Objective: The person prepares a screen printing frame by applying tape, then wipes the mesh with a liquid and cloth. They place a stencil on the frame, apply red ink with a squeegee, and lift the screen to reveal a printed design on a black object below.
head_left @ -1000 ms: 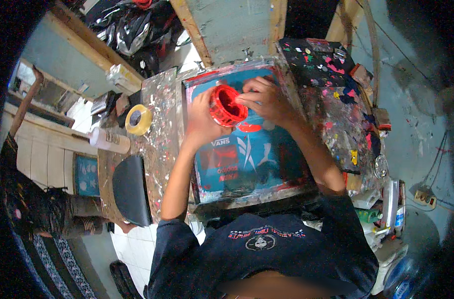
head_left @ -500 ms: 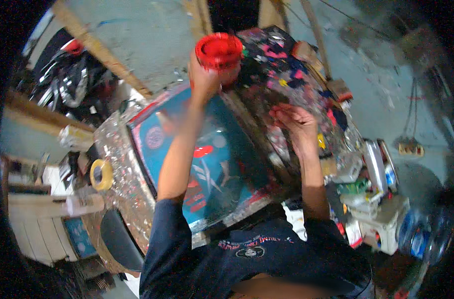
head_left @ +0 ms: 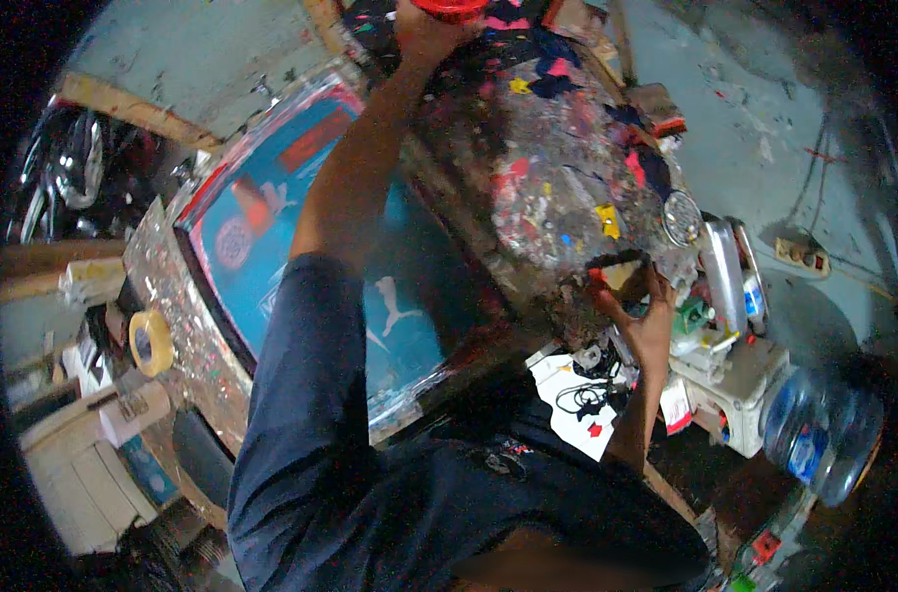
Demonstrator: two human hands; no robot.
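My left hand [head_left: 434, 35] is stretched far forward at the top of the view, its fingers closed round a red tub [head_left: 454, 8] that the upper edge cuts off. Under that arm lies a screen-printing frame [head_left: 409, 355] with a teal mesh and pale stencil shapes. My right hand [head_left: 646, 311] is at the near right of the paint-stained table [head_left: 557, 212]. Its thumb and fingers close on a small tan flat piece [head_left: 621, 274] with a dark, reddish edge, whose kind I cannot make out.
Yellow tape [head_left: 151, 343] lies at the left on the speckled board. A round metal lid [head_left: 681, 218] is at the table's right edge. Beyond my right arm are a white plastic stand [head_left: 740, 390] and a big clear blue water bottle [head_left: 824, 434]. White paper [head_left: 567, 395] lies near my body.
My left hand has carried the red tub farther forward, toward the top edge. My right hand has come nearer my body and now holds the tan piece. The view has shifted.
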